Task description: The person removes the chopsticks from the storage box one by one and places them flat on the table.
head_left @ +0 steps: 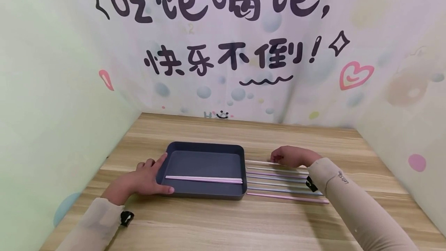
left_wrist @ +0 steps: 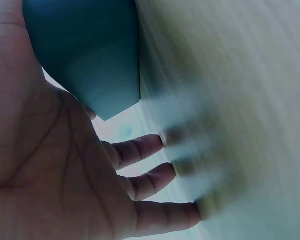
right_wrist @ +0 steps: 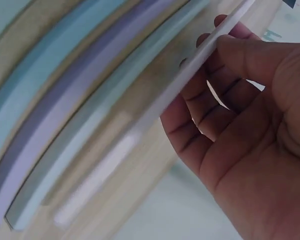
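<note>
A dark blue-grey rectangular tray (head_left: pixel 205 162) rests on the table, with a few pale pink and lilac chopsticks (head_left: pixel 203 179) lying lengthwise in its near half. My left hand (head_left: pixel 144 179) holds the tray's left end between thumb and index finger, while its other fingers reach down to the tabletop in the left wrist view. To the right of the tray, my right hand (head_left: pixel 290 156) pinches a whitish chopstick (right_wrist: pixel 175 85) between thumb and fingers. It is the farthest of a row of pastel chopsticks (head_left: pixel 285 196). The forearm hides several of their right ends.
The wood-grain table (head_left: pixel 195 224) meets a printed back wall (head_left: pixel 223 100), with pale walls on both sides. Chopsticks in blue, lilac, pink and pale green lie side by side near the tray's right wall. Each wrist wears a small black device.
</note>
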Action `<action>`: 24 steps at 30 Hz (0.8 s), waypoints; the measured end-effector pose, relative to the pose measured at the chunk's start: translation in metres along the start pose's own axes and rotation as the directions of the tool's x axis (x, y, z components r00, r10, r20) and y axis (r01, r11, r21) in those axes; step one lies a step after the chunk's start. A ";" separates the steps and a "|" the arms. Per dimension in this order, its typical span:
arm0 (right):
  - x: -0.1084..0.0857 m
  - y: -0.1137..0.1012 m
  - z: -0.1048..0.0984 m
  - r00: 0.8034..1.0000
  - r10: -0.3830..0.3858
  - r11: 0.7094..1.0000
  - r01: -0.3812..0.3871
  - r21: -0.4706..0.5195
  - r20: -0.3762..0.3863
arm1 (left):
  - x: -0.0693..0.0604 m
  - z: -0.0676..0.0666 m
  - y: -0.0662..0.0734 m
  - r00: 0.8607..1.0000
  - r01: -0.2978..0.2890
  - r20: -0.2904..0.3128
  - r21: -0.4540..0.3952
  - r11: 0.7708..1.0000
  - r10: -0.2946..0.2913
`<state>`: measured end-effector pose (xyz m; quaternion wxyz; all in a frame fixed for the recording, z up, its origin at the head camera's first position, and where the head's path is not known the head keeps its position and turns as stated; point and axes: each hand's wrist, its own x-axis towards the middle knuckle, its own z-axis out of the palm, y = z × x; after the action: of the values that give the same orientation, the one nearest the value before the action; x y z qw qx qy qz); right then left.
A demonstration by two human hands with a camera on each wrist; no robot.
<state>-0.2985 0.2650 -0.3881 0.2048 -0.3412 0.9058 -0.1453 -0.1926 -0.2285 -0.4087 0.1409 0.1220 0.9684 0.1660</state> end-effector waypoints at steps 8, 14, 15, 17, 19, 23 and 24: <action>-0.002 0.006 0.008 0.999 -0.003 1.000 0.002 -0.004 -0.042 | -0.001 -0.001 0.001 1.000 0.005 0.004 -0.002 1.000 -0.005; -0.005 0.008 0.005 0.999 0.009 1.000 -0.010 -0.029 -0.037 | -0.002 -0.002 0.002 1.000 -0.001 0.009 -0.003 1.000 0.001; -0.005 0.008 0.005 0.999 0.024 1.000 -0.025 -0.019 -0.024 | -0.002 -0.002 0.002 1.000 -0.002 0.008 -0.003 1.000 0.002; -0.007 0.007 0.003 0.999 0.045 0.999 -0.045 -0.001 0.002 | -0.001 -0.002 0.001 1.000 -0.003 0.007 -0.003 1.000 0.003; -0.008 0.007 0.003 0.998 0.062 0.998 -0.062 0.019 0.019 | -0.001 -0.001 0.001 1.000 -0.001 0.006 -0.002 1.000 0.001; -0.008 0.007 0.005 0.996 0.079 0.996 -0.080 0.046 0.031 | 0.000 -0.001 0.000 1.000 -0.005 0.004 -0.002 1.000 0.005; -0.008 0.007 0.005 0.997 0.074 0.996 -0.075 0.046 0.030 | 0.000 -0.001 0.000 1.000 -0.005 0.005 -0.003 1.000 0.005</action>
<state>-0.2943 0.2751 -0.3934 0.2307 -0.3044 0.9112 -0.1540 -0.1934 -0.2286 -0.4076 0.1430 0.1245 0.9674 0.1677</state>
